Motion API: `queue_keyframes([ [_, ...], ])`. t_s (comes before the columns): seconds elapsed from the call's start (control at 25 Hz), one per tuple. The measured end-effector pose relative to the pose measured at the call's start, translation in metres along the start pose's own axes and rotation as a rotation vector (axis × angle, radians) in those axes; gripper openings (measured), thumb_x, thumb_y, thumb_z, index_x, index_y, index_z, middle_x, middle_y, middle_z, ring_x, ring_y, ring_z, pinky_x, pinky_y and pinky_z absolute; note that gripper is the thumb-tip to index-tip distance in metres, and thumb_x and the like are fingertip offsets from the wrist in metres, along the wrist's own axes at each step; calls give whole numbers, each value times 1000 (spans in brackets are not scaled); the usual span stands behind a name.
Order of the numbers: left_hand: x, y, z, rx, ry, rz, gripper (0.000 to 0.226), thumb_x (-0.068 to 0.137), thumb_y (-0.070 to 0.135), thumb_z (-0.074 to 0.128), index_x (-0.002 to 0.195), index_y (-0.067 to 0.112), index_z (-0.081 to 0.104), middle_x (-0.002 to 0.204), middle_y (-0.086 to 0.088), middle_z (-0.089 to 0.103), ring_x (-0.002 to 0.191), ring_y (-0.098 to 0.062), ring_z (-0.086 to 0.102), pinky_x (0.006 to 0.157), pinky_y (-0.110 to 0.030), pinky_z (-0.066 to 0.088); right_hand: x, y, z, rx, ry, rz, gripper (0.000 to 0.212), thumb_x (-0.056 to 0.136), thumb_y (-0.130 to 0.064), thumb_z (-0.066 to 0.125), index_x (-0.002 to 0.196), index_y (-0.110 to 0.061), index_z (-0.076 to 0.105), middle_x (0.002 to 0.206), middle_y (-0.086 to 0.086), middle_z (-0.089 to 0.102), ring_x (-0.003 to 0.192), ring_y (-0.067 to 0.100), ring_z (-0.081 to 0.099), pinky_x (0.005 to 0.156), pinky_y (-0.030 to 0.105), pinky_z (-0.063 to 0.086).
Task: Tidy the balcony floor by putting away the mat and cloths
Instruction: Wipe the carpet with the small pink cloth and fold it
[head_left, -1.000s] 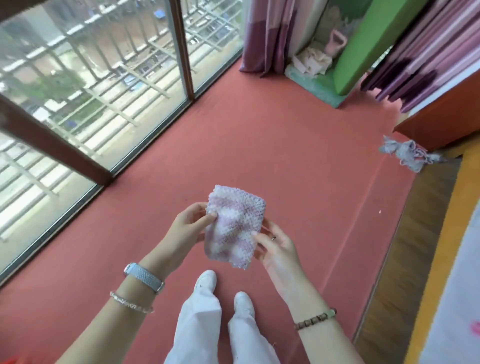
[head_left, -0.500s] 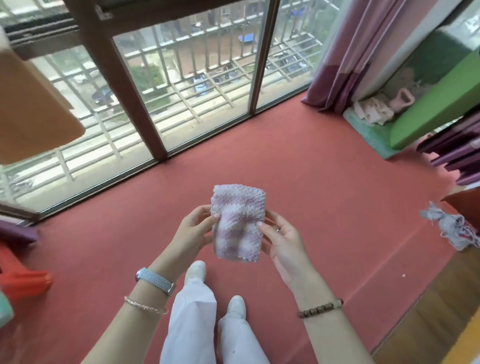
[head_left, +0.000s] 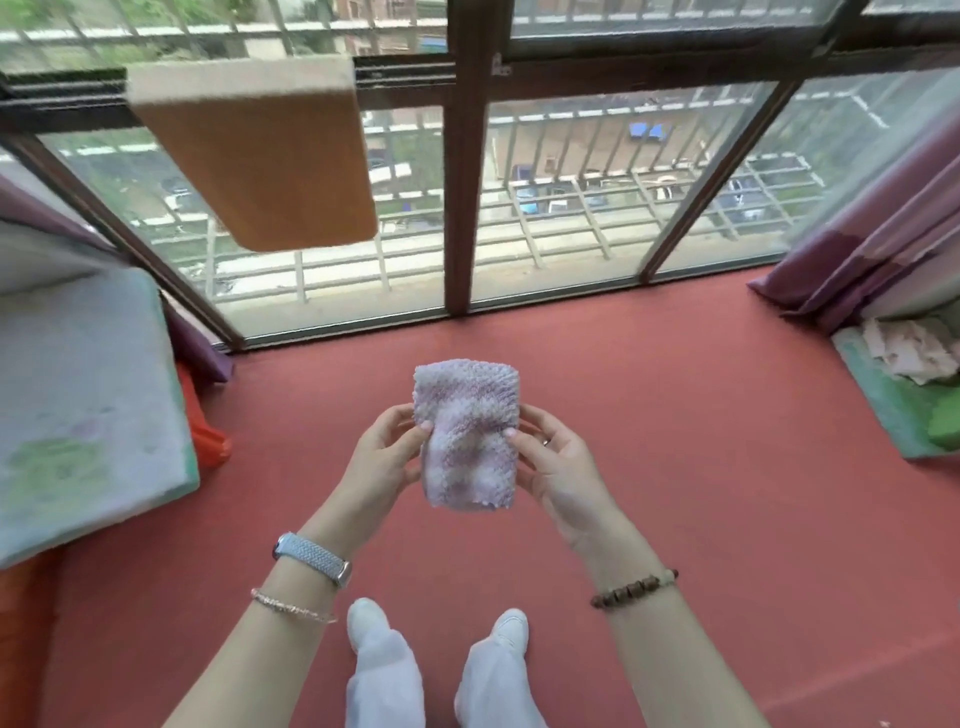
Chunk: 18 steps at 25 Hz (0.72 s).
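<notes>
Red floor (head_left: 675, 467) runs to the window frame. On it: white shoes (head_left: 511, 629) near bottom centre, green mat (head_left: 883, 400) at right edge with pale cloths (head_left: 914, 348) piled on top, orange item (head_left: 208, 436) at left.

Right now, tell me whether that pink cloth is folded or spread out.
Folded. The pink cloth is a compact, thick rectangle with a rounded top edge, pinched between the left hand and right hand.

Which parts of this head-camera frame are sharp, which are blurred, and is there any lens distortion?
Head view: the folded pink-and-white textured cloth and both hands, left hand and right hand, are sharp; the hanging tan rectangular mat and grey cushion at left are smeared; the brown window frame splays outward, a wide-angle effect; daylight is soft.
</notes>
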<state>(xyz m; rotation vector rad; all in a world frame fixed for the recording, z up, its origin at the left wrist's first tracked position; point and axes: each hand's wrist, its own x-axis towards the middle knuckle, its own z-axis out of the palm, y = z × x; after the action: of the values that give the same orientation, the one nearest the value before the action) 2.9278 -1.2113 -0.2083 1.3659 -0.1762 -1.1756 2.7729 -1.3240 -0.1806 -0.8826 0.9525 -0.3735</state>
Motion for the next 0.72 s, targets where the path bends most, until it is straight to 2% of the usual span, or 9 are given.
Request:
queue_keyframes([
  [0.16,-1,16,-62,-79,94,45,20,96,9,55,116,8,57,118,-13,59,96,-22,65,69,-31,58,20,2,65,-71,-78,19,33,94,1,58,125,-10,59,108,3,69,94,16,69,79,29,60],
  [0.28,-4,30,-109,-121,158,79,23,96,8,55,119,7,56,119,-13,58,100,-22,64,73,-32,59,32,7,114,-97,-140,38,31,94,2,58,123,-10,60,107,4,70,95,16,70,81,30,60],
  [0.4,-11,45,-151,-164,233,105,20,97,7,53,116,12,56,112,-4,60,95,-16,65,70,-27,59,44,15,162,-113,-206,53,31,94,2,57,123,-9,61,106,5,71,100,19,69,87,34,59],
  [0.52,-22,58,-193,-216,300,131,17,97,5,52,109,17,57,104,0,61,93,-13,64,68,-23,58,52,26,211,-149,-258,74,30,94,2,58,120,-10,62,109,7,72,102,20,69,86,33,59],
  [0.72,-47,70,-266,-267,368,162,24,96,5,53,120,9,55,105,-3,66,95,-15,65,72,-24,58,62,47,283,-215,-352,105,30,93,-1,61,121,-11,64,117,12,70,106,22,69,82,31,58],
])
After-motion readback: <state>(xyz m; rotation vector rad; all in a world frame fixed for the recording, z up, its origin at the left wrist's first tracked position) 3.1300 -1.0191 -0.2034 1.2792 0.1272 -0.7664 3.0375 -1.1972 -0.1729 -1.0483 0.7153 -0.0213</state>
